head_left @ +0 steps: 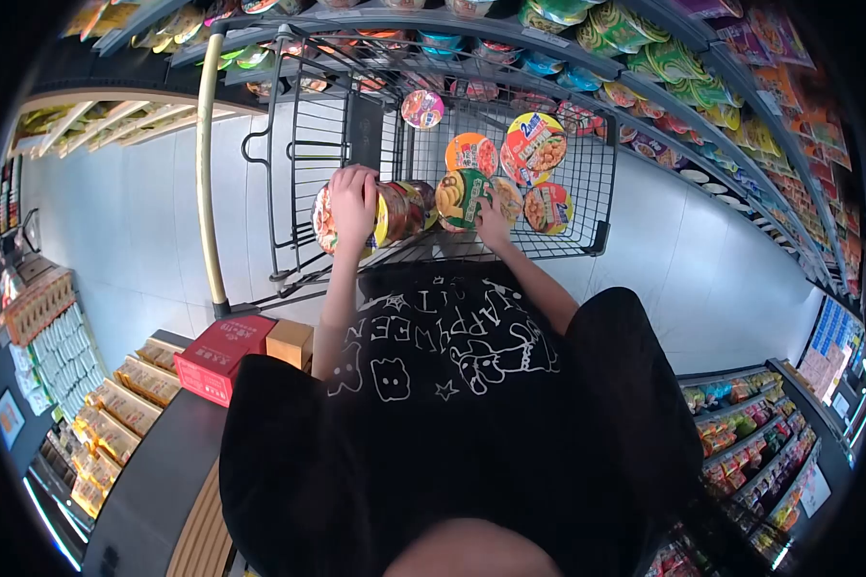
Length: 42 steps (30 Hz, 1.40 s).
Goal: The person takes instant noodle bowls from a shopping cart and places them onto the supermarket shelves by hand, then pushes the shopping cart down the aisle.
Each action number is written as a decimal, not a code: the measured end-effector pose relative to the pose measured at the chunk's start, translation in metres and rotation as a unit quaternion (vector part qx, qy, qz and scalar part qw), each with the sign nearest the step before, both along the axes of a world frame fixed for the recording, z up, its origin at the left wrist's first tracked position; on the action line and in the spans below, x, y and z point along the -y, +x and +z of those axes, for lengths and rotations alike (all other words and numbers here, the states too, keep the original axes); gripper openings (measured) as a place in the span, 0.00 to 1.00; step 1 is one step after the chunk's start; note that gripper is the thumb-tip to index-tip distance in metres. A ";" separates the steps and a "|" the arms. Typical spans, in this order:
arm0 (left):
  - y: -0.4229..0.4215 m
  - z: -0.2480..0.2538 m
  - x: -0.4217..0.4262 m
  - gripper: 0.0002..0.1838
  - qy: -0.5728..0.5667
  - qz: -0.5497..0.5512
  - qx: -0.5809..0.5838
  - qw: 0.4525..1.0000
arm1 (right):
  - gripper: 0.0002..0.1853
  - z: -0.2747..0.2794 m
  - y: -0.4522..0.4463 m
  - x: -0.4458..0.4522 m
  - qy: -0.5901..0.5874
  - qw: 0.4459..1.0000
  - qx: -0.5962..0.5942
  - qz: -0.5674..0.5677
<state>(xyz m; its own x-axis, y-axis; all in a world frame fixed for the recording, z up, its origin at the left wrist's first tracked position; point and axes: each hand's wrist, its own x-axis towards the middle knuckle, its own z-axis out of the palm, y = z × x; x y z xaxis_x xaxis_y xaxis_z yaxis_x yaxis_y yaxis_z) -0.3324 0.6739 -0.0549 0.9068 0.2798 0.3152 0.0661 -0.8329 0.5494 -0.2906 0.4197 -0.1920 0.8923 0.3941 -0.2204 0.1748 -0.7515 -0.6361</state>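
A wire shopping cart [606,183] stands in front of my body with several instant noodle cups in it. My left hand [353,197] is curled over a stack of noodle cups [394,213] lying on its side at the cart's near left. My right hand [492,213] is on a green-lidded noodle cup [460,199], its fingers at the lid's right edge. Close by are an orange-lidded cup [471,152], a large red and yellow cup [535,144] and a smaller red and yellow cup [548,208]. A pink and white lid [422,109] shows farther back.
Shelves of packaged noodles [645,58] run beyond the cart and along the right. The cart's pale handle bar [209,173] is at the left. A red box [223,358] and a small brown box [290,343] sit at the lower left, near yellow packages [115,433].
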 end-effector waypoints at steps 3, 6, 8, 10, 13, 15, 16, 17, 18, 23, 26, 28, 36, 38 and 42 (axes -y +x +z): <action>0.006 -0.001 0.004 0.06 -0.014 0.029 0.007 0.999 | 0.20 0.000 -0.001 -0.004 -0.028 0.999 0.003 -0.017; 0.006 -0.001 0.009 0.08 0.024 0.027 0.020 0.999 | 0.20 -0.004 -0.002 -0.005 -0.011 0.990 0.008 -0.139; 0.005 -0.004 0.008 0.08 0.020 0.024 0.018 0.999 | 0.20 -0.023 -0.001 -0.001 -0.042 0.982 0.033 -0.183; 0.003 -0.006 0.005 0.08 0.017 0.022 0.012 1.000 | 0.20 -0.080 0.006 0.011 -0.074 0.970 0.055 -0.226; 0.002 -0.006 0.001 0.08 0.016 0.021 0.014 1.000 | 0.30 -0.147 0.025 0.027 0.043 0.951 -0.226 -0.208; 0.002 -0.004 0.000 0.09 0.019 0.013 0.019 1.000 | 0.22 -0.079 0.048 0.008 0.285 0.822 -0.401 -0.289; 0.002 -0.002 0.000 0.07 -0.004 0.020 0.010 1.000 | 0.22 -0.048 0.058 0.001 0.283 0.820 -0.403 -0.290; 0.000 -0.002 0.001 0.07 -0.004 0.019 0.006 1.000 | 0.17 -0.019 0.067 -0.005 0.231 0.851 -0.381 -0.277; -0.001 -0.002 0.001 0.07 -0.003 0.024 0.003 1.000 | 0.12 -0.006 0.073 -0.011 0.178 0.878 -0.357 -0.263; 0.000 0.000 -0.003 0.09 -0.036 0.016 -0.004 0.999 | 0.13 -0.022 0.114 -0.038 0.169 0.898 -0.260 -0.312; -0.001 0.002 -0.011 0.11 -0.148 -0.022 -0.029 0.988 | 0.15 -0.105 0.143 -0.033 0.114 0.900 -0.194 -0.372; -0.005 0.011 -0.016 0.18 -0.248 -0.056 -0.066 0.965 | 0.19 -0.090 0.136 -0.028 -0.044 0.919 -0.169 -0.354; -0.024 0.000 -0.021 0.20 -0.008 0.002 -0.063 0.998 | 0.20 -0.057 0.047 -0.022 -0.022 0.957 -0.099 -0.272; -0.024 0.000 -0.017 0.20 -0.003 0.020 -0.054 0.998 | 0.16 -0.086 0.011 -0.010 -0.017 0.980 -0.145 -0.132; -0.022 0.002 -0.016 0.20 -0.009 0.026 -0.049 0.998 | 0.13 -0.085 -0.027 0.004 -0.020 0.962 -0.239 0.133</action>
<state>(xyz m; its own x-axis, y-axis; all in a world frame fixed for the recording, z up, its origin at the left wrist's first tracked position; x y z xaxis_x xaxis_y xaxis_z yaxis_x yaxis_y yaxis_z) -0.3542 0.6897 -0.0530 0.9172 0.3325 0.2194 0.1639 -0.8171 0.5527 -0.3172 0.4152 -0.2765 0.5538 0.5769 -0.6004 0.0585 -0.7463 -0.6631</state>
